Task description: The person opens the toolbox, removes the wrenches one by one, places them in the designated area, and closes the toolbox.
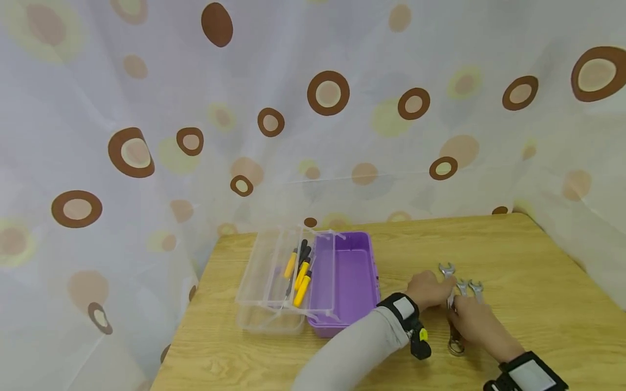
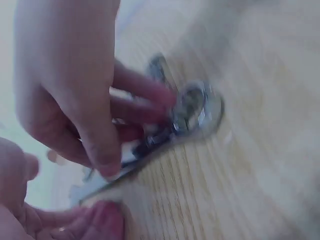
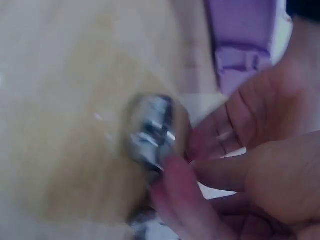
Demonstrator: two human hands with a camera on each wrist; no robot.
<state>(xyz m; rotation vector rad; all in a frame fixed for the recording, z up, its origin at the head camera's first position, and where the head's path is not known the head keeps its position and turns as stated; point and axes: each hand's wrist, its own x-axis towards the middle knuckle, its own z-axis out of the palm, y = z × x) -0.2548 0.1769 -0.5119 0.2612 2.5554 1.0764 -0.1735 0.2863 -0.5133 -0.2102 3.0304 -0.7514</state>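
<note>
Three combination wrenches lie at the right of the table, under both hands. The largest wrench (image 1: 456,347) shows its ring end near me and its open jaw at the far end; two smaller wrenches (image 1: 477,289) show their open ends beside it. My right hand (image 1: 475,321) grips the wrenches, thumb on one side and fingers on the other, close over the tabletop. From the left, my left hand (image 1: 430,289) pinches the large wrench's shaft toward its far end. The left wrist view has the ring end (image 2: 202,112) past my right fingertips, blurred.
Left of my hands stands an open purple toolbox (image 1: 349,277). Its clear tray (image 1: 264,266) is folded out to the left and overlaps yellow-and-black handled tools (image 1: 302,288). The wooden table (image 1: 406,244) meets a patterned curtain (image 1: 293,152) at the back.
</note>
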